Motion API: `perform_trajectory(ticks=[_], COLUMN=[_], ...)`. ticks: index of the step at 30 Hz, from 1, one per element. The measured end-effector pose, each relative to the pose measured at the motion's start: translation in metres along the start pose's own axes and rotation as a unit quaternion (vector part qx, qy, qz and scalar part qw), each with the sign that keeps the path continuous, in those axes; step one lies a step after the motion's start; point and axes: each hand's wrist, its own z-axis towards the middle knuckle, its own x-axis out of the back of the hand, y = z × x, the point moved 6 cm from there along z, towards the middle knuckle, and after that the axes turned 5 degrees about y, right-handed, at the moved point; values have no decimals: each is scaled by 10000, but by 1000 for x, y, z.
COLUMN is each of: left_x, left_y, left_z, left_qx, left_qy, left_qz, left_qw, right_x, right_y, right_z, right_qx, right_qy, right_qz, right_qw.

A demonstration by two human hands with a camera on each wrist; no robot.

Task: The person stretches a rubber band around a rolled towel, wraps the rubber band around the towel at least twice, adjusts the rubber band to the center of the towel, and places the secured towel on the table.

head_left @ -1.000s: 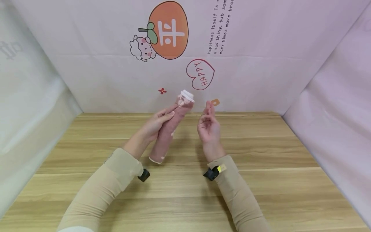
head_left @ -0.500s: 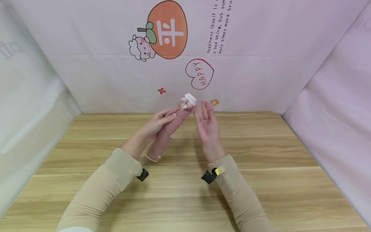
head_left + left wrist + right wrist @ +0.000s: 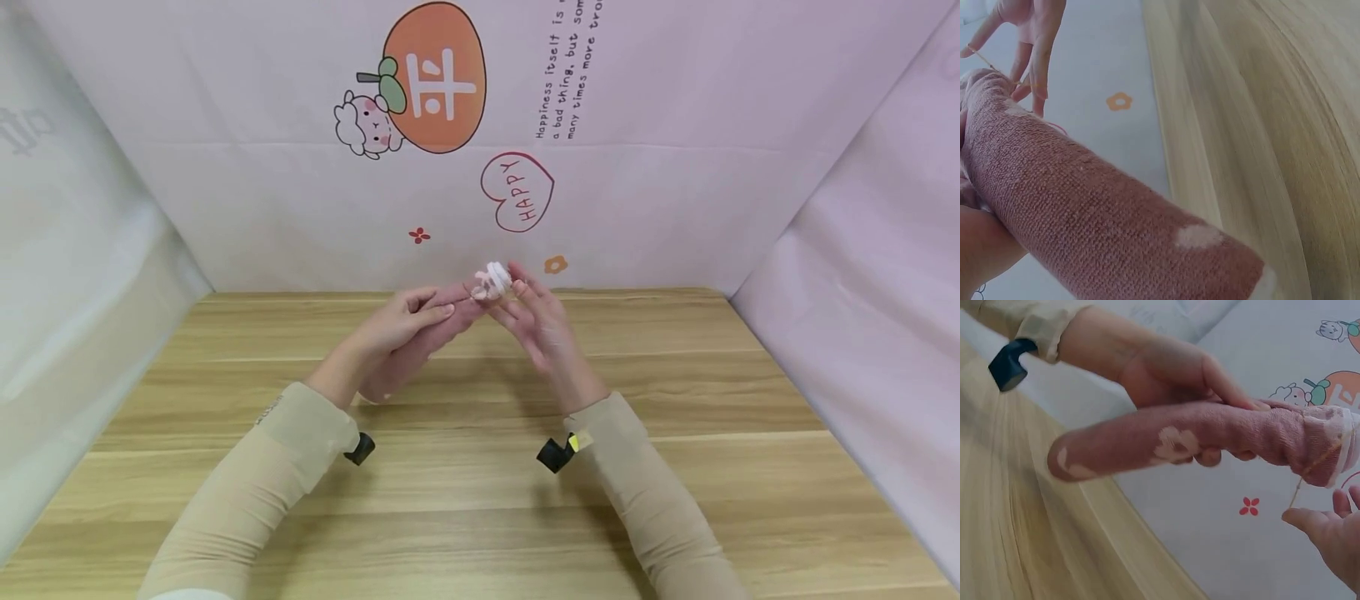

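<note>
A rolled pink towel [image 3: 442, 332] with white flower patches slants above the table, its white-edged end up and to the right. My left hand [image 3: 393, 327] grips it around the upper half, thumb along the top. By the white-edged end is my right hand [image 3: 551, 333], its fingers spread. A thin tan rubber band [image 3: 1298, 485] stretches between my right thumb and fingers and crosses the towel near that end. In the left wrist view the band also shows between the spread fingers beyond the knitted-looking pink towel [image 3: 1104, 200].
The wooden table [image 3: 480, 517] lies under both hands. Behind it stands a white cloth backdrop [image 3: 660, 208] printed with an orange fruit, a heart and small flowers. White cloth also hangs at both sides. Each wrist wears a small black camera [image 3: 555, 455].
My right hand has opened its fingers with the band and moved left onto the towel's white-edged end. The towel has tipped flatter, its upper end lower and its bottom end further left.
</note>
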Motion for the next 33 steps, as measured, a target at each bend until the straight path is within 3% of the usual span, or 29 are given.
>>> perform_trajectory(ticks=[4,8,10,11,14,17,18,21,25,33], left_x=[1,2,1,-1,-3,-2,0,0,-1,-5], left_y=[4,5,4,3,1,2,3,6,8,9], left_z=[-1,-3,-5,-6,-10,-11,-11,-9,-7,-8], left_qx=[-298,-480,-374,-292,-39,-220,-338,-787,-1155,-1328], left_qy=[-159,-233,-274,-422,-505,-512,-399,-416,-549,-581], left_qz=[646,1094,1015,649,291,587,1041,1789,2405,3694], left_qw=[9973,9926,9938,9966,9983,9967,9932,9798,9622,9179], right_x=[0,0,0,0,0,0,0,3,8,12], right_y=[-5,-7,-6,-6,-5,-3,-2,1,5,15], right_z=[1,3,3,4,5,5,5,5,6,7], right_qx=[-46,90,204,255,416,456,430,264,27,-189], right_qy=[-207,-259,-258,-252,-310,-467,-542,-727,-944,-1215], right_qz=[-629,-1496,-2050,-2286,-2888,-3220,-3319,-3625,-3913,-4637], right_qw=[9978,9884,9782,9729,9560,9445,9408,9288,9154,8774])
